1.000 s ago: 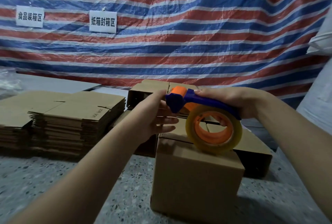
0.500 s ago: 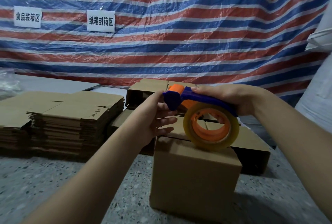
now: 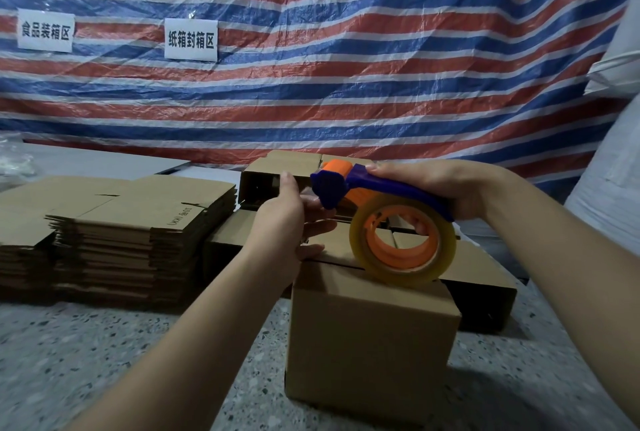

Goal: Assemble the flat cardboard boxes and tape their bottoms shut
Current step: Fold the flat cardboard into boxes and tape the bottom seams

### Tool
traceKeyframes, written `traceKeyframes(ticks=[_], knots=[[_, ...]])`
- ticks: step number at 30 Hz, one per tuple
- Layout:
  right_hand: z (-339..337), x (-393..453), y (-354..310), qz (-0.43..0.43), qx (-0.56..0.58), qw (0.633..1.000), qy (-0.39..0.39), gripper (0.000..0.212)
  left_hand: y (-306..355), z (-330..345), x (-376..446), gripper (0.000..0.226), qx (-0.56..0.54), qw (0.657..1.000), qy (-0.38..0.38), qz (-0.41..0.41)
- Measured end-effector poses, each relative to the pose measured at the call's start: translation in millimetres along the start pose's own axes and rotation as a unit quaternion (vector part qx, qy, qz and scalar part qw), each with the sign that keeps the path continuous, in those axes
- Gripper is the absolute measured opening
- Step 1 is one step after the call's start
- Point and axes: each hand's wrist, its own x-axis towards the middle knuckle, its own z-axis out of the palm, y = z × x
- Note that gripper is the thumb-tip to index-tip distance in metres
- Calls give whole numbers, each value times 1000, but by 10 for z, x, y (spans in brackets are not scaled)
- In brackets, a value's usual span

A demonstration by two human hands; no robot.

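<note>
An assembled cardboard box [image 3: 370, 337] stands on the speckled floor in front of me, its flaps folded shut on top. My right hand [image 3: 436, 188] grips the blue handle of a tape dispenser [image 3: 398, 240], whose clear tape roll on an orange core rests on the box's top near the front edge. My left hand [image 3: 287, 223] is at the box's far left top edge, fingers straight and reaching toward the dispenser's blue head; whether it holds the tape end is hidden.
A tall stack of flat cardboard boxes [image 3: 138, 233] lies to the left. Several assembled boxes [image 3: 481, 278] stand behind the one in front, one [image 3: 277, 171] farther back. A striped tarp [image 3: 346, 67] with two paper signs hangs behind. White sacks [image 3: 613, 160] are on the right.
Both hands and the dispenser have stayed almost where they were; the dispenser has only shifted slightly with the view.
</note>
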Motion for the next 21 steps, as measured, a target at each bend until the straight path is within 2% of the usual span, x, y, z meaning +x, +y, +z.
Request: traceKeyframes(ticks=[2,7,11,16,21], knots=[[-3,5,7,5,2,1000,0,68,33,-20,-2,61,-6,1000,-25,-16],[-5,31,12,3,5,1000,-6,73,9,-10,-57,20,28,999,-25,-1],[-36,22,-7,16,-8,1000,-10,75,-81,51,-78,26,37,999,18,19],[-146,-40,-6,39,-54,998,-20,72,-203,85,-79,25,79,992,54,86],[-335,-179,134,63,-63,996,-23,73,-245,35,-11,28,20,994,103,30]])
